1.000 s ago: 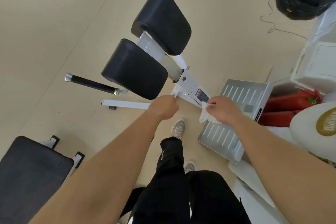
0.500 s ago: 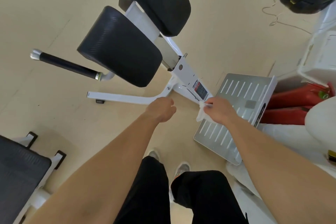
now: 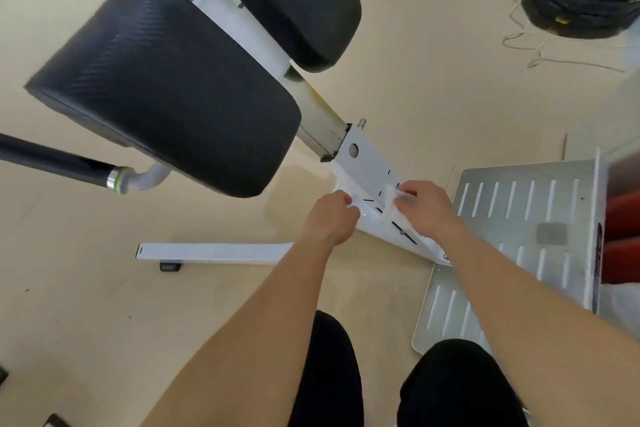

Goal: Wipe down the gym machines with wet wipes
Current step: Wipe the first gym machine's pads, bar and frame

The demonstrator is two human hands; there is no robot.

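Now my right hand (image 3: pixel 427 210) fingers pinch wet wipe (image 3: pixel 389 204) against white frame (image 3: pixel 367 163); left hand (image 3: pixel 329 220) fingers curled at frame edge, grip unclear. Floor (image 3: pixel 104 305) open leftward; slotted plate (image 3: pixel 519 204) just beside right.

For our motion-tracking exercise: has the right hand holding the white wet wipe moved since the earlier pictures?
Yes. The right hand with the white wet wipe has slid up the white metal machine frame, closer to its round hole.

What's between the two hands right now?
In the head view, the machine's white frame plate lies between the left hand and the right hand, which holds the wipe.
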